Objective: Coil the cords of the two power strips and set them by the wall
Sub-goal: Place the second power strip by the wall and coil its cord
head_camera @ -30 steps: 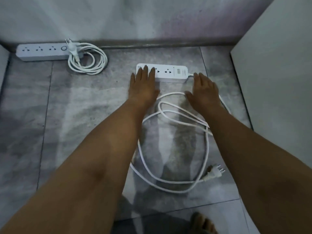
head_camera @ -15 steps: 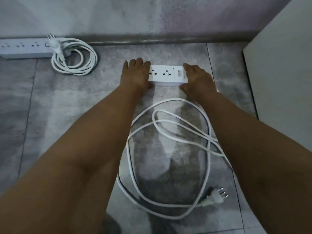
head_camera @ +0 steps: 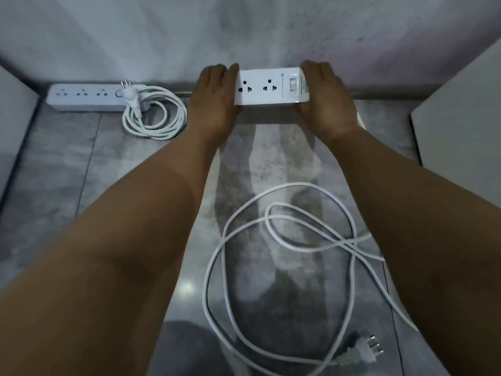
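Observation:
A white power strip (head_camera: 268, 86) lies against the foot of the wall, held at both ends. My left hand (head_camera: 214, 101) covers its left end and my right hand (head_camera: 325, 104) grips its right end by the switch. Its white cord (head_camera: 284, 240) lies in loose, uneven loops on the floor behind my hands, with the three-pin plug (head_camera: 360, 348) at the near right. A second power strip (head_camera: 84, 97) rests along the wall at the left, with its cord coiled neatly (head_camera: 156, 115) beside it and its plug on top.
The floor is grey tile (head_camera: 54, 172). A pale panel (head_camera: 461, 126) stands at the right and another pale surface (head_camera: 13, 112) at the far left edge. The wall (head_camera: 162, 36) runs across the back.
Both hands took hold of the strip's ends and slid it forward to the wall. The loose cord trailed behind it and stretched out toward me.

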Demonstrator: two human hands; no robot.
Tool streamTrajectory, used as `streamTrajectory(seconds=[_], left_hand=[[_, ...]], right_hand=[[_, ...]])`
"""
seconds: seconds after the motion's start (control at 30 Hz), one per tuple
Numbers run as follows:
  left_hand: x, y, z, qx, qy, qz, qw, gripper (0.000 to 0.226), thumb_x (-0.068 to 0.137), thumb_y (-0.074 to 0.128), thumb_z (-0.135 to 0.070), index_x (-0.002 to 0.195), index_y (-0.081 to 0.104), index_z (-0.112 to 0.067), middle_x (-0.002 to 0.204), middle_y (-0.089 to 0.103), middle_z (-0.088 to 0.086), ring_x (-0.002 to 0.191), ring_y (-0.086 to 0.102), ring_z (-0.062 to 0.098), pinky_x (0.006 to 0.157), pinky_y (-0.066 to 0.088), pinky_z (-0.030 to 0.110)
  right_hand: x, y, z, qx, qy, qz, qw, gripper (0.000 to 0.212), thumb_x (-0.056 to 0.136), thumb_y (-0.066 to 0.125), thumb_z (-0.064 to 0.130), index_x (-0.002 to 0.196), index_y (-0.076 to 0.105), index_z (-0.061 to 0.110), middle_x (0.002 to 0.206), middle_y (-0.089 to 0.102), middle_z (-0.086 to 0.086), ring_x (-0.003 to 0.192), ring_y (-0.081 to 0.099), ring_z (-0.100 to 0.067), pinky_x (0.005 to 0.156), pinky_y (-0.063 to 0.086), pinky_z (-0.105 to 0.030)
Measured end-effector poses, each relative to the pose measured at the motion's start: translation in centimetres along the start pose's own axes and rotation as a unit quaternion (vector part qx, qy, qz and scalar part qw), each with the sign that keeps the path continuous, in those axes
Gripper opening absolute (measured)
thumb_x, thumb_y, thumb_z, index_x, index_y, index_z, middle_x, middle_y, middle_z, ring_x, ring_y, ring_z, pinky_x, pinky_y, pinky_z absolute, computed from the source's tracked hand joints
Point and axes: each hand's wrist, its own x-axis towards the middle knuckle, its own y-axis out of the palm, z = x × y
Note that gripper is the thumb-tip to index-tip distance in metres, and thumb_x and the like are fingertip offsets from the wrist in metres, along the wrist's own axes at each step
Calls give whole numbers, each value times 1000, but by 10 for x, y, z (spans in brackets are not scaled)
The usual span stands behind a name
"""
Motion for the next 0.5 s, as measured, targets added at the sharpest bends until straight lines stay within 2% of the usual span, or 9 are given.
streamTrajectory(seconds=[0.13, 0.2, 0.3, 0.43, 0.5], left_hand=[[8, 15, 21, 2, -27, 16, 1000, 67, 86, 61, -20, 144, 35, 0, 138, 45, 24, 130, 39, 43, 105, 33, 46], [3, 28, 31, 13, -39, 4, 999, 61, 87, 58, -18, 142, 40, 0, 137, 47, 26, 129, 42, 45, 102, 37, 49], [-8, 44, 41, 27, -34, -2, 999, 57, 87, 56, -15, 142, 43, -3, 142, 46, 26, 131, 43, 45, 103, 37, 52], [-24, 60, 43, 14, -7, 14, 1000, 53, 95, 43, -24, 144, 42, -6, 148, 41, 25, 136, 39, 43, 110, 32, 54], [-29, 66, 41, 5, -7, 34, 999, 58, 95, 35, -33, 147, 37, -8, 152, 34, 24, 141, 32, 43, 114, 27, 54]], right_hand=[[20, 24, 10, 4, -7, -3, 1000, 52, 83, 62, 13, 134, 48, 13, 124, 54, -15, 98, 58, -38, 73, 45, -39], [25, 39, 14, 4, -9, 15, 1000, 54, 83, 63, 11, 134, 47, 12, 123, 54, -15, 96, 59, -38, 70, 42, -36], [29, 55, 17, 5, -1, 41, 999, 58, 82, 66, 13, 136, 45, 13, 127, 52, -14, 102, 56, -38, 71, 38, -34], [34, 66, 18, 29, 19, 58, 998, 55, 83, 66, 15, 134, 46, 15, 127, 52, -13, 107, 54, -35, 76, 39, -35], [37, 71, 15, 29, 17, 74, 997, 58, 83, 68, 17, 136, 46, 15, 130, 52, -12, 112, 53, -34, 80, 41, -34]])
